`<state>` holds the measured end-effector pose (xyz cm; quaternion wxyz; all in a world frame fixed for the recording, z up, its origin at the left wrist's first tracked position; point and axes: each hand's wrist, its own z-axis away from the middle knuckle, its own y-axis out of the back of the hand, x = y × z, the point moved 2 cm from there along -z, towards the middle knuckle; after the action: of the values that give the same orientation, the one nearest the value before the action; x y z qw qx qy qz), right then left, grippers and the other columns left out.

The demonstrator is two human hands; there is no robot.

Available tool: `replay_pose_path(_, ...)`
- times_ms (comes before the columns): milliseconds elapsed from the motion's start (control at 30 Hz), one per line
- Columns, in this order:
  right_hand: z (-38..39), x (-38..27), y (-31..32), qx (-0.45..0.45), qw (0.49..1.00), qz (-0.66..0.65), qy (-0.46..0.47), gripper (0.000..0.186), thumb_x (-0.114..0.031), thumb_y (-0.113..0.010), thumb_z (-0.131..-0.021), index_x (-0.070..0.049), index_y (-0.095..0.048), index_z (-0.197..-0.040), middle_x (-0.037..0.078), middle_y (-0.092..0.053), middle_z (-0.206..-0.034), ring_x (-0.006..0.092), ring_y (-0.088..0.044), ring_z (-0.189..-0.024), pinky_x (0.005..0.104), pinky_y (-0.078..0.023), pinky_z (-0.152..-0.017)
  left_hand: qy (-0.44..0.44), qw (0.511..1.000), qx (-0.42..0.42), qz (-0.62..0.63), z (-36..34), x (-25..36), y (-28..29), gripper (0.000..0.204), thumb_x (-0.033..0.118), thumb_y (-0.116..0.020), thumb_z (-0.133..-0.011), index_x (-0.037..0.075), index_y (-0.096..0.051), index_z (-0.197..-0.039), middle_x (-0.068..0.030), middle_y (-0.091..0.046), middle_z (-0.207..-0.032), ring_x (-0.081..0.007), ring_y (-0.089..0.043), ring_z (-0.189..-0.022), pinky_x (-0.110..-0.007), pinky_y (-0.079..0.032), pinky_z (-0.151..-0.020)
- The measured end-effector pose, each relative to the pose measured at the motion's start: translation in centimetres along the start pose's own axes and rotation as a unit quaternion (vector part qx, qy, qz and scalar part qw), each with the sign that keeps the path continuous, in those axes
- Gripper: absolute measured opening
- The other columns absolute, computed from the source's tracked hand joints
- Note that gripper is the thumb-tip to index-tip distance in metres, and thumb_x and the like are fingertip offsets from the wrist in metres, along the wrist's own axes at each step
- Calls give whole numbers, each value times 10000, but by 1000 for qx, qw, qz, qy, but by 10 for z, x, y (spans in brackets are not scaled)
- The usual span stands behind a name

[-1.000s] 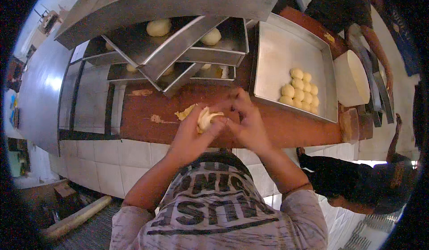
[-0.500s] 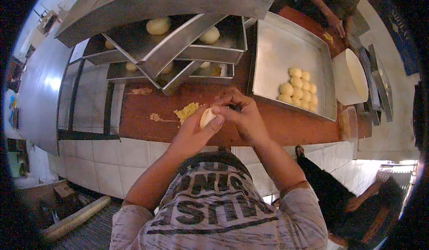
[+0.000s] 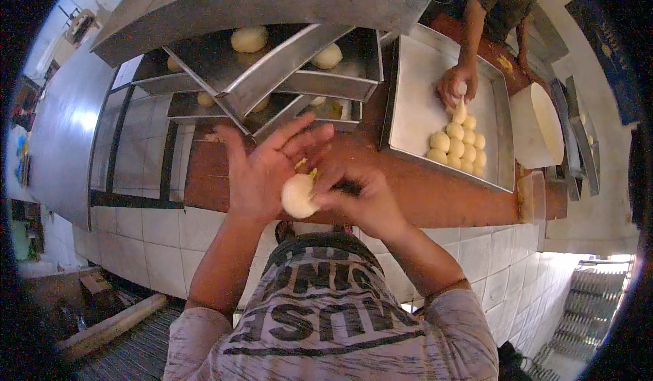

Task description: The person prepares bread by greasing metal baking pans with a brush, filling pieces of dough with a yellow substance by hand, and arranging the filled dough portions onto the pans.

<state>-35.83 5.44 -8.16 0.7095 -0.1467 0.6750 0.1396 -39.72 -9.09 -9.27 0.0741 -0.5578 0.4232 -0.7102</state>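
The left hand (image 3: pixel 262 167) has its grip apart, fingers spread. The right hand (image 3: pixel 357 197) bunches its fingers at the side of the dough (image 3: pixel 298 197), though blur hides whether they clamp it. The dough is between the hands, beside the left palm, over the near side of the tabletop (image 3: pixel 428 194). Shaping seems the step in hand (yellow bits (image 3: pixel 300 164) cling by the left fingers); the next move probably calls for pinching its edge together. Farther right, a co-worker's hand (image 3: pixel 457 80) reaches over balls (image 3: pixel 455 146) in a tray (image 3: pixel 416 85).
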Motion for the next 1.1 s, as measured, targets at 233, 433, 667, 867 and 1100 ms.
replay_pose_path(233,-18,25,-9,49,970,-232,-55,196,-88,-624,-786,-44,-601,-975,44,-628,-873,180,-606,-755,293,-488,-719,-138,936,125,-299,15,-19,-3,528,197,-730,-652,51,-478,-1092,-93,-476,-1127,-213,-493,-1033,-317,-398,-877)
replay_pose_path(433,-14,-25,-14,91,898,385,192,469,-137,-610,-768,-93,-482,-1216,160,-539,-1108,324,-522,-1000,385,-437,-853,-167,831,299,-438,30,-5,5,312,112,-709,-624,35,-533,-870,-85,-540,-824,-263,-538,-856,-349,-413,-782)
replay_pose_path(667,-27,-91,-32,-157,822,459,297,608,-125,-694,-670,-74,-450,-1225,157,-477,-1188,334,-468,-1061,414,-401,-896,-296,705,118,-634,28,41,2,479,253,-742,-489,40,-529,-862,-127,-473,-842,-337,-465,-780,-418,-360,-624)
replay_pose_path(867,-129,-207,0,-86,861,364,346,489,-171,-656,-720,-48,-486,-1162,98,-504,-1183,231,-500,-1051,365,-422,-890,-198,786,207,-548,57,81,13,562,199,-755,-677,51,-465,-1135,-80,-512,-998,-213,-516,-897,-337,-441,-771)
replay_pose_path(1100,-269,-198,0,-126,723,620,279,447,-306,-651,-720,-30,-580,-1063,173,-589,-998,279,-563,-950,357,-432,-865,-199,755,127,-612,67,65,32,311,145,-684,-742,39,-545,-999,-119,-556,-905,-237,-567,-787,-320,-463,-713)
